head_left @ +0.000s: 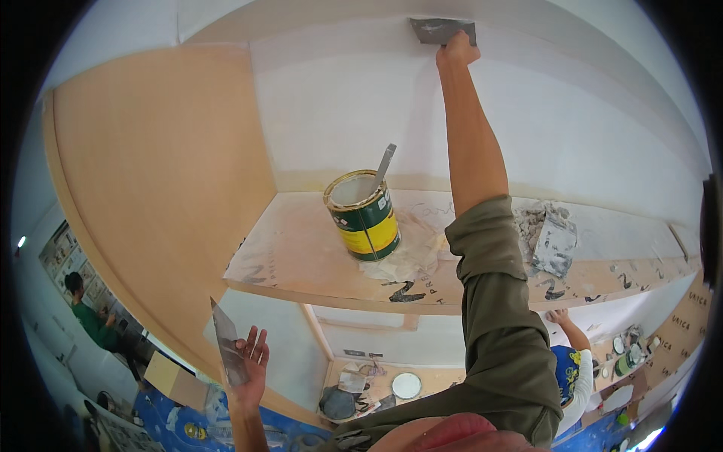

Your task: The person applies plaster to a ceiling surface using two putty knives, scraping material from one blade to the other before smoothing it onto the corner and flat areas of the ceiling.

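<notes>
High on the white wall (339,98), my right hand (459,53) grips a wide putty knife (440,32), its blade lying against the surface near the upper edge. Down at the lower left, my left hand (254,365) holds a second metal putty knife (228,339) upright, with some fingers raised off it. Between the two arms, on a paper-covered shelf (286,241), stands an open green and yellow paint can (369,230). A grey-smeared flat stirring stick or blade (386,162) leans out of it; its lower end is hidden inside.
A crumpled, plaster-smeared bag (556,241) lies on the shelf right of my arm. A wooden panel (162,181) closes the left side. Below are a lower shelf with a round white lid (407,386), and a co-worker's arm (576,331). A person in green (94,324) is far left.
</notes>
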Available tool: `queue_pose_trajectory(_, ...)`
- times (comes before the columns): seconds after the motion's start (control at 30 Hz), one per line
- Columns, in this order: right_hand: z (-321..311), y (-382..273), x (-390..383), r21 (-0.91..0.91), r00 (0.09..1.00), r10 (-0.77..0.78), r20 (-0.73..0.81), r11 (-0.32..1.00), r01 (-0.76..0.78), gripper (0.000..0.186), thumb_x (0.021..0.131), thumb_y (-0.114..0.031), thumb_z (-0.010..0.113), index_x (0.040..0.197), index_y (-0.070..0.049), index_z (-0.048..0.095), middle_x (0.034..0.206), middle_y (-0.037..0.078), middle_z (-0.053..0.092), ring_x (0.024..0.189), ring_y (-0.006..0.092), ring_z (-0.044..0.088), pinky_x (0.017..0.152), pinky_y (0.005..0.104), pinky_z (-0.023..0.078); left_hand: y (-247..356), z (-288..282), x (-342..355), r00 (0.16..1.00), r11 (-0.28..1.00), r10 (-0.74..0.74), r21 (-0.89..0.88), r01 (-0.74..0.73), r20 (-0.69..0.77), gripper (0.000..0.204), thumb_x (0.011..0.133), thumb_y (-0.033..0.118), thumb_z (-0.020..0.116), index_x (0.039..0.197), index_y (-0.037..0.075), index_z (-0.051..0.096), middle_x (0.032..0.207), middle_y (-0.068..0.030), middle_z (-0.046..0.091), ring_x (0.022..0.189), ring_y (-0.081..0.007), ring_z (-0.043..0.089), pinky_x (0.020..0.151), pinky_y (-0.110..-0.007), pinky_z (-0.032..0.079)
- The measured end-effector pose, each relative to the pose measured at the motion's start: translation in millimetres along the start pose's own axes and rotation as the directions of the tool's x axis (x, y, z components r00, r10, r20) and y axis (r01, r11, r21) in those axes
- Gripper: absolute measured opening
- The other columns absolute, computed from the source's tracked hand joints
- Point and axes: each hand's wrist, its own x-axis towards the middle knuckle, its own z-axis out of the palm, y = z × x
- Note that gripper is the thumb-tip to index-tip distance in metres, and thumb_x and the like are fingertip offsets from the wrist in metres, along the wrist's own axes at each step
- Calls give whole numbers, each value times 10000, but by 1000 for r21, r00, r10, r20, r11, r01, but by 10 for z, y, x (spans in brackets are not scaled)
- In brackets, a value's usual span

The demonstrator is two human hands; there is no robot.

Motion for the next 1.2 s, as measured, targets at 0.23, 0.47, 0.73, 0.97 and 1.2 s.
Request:
queue_pose_trajectory(0.23, 160, -173, -270, 127, 997, 69, -44, 990, -63, 369, 860, -51, 447, 1195, 54, 336, 1166, 150, 460, 1038, 244, 476, 843, 368, 473, 16, 58, -56, 1000, 1000, -17, -3, 17, -13, 282, 866, 307, 516, 923, 38, 453, 1329, -186, 329, 1299, -321, 234, 1019, -400, 305)
queue_pose_trajectory(0.47, 158, -485, -503, 279, 988, -42, 148, 960, -2, 357, 850, 38, 415, 1188, 100, 321, 1165, 145, 436, 989, 246, 508, 843, 357, 484, 72, 31, -63, 996, 996, -75, -46, 77, 53, 273, 867, 299, 512, 918, 37, 458, 1331, -197, 327, 1297, -324, 240, 1023, -401, 295)
queue_pose_trajectory(0.73, 526, -1370, -1763, 375, 875, -317, 367, 911, 172, 266, 835, 32, 451, 1080, 134, 437, 1067, 177, 514, 986, 247, 522, 850, 344, 450, 86, -33, -163, 980, 971, -196, -135, 198, 30, 261, 846, 280, 538, 909, 37, 467, 1327, -200, 341, 1303, -321, 228, 1013, -403, 308)
queue_pose_trajectory(0.97, -86, -2169, -1974, 208, 780, -275, 562, 960, 188, 276, 870, 13, 416, 1128, 109, 411, 1143, 155, 477, 1065, 225, 472, 961, 367, 381, -87, -110, -9, 922, 921, -387, -47, 388, 28, 193, 858, 186, 489, 988, 46, 514, 1061, -107, 557, 949, -207, 545, 783, -320, 452)
queue_pose_trajectory(1.2, -867, -2176, -2601, -190, 877, 15, 479, 978, 86, 232, 899, -91, 489, 1065, 70, 498, 1066, 97, 553, 1005, 159, 505, 910, 319, 411, -487, 753, -132, 873, 852, -488, 218, 476, 4, 320, 881, 166, 481, 1162, 13, 470, 1053, -93, 567, 956, -179, 565, 802, -331, 484)
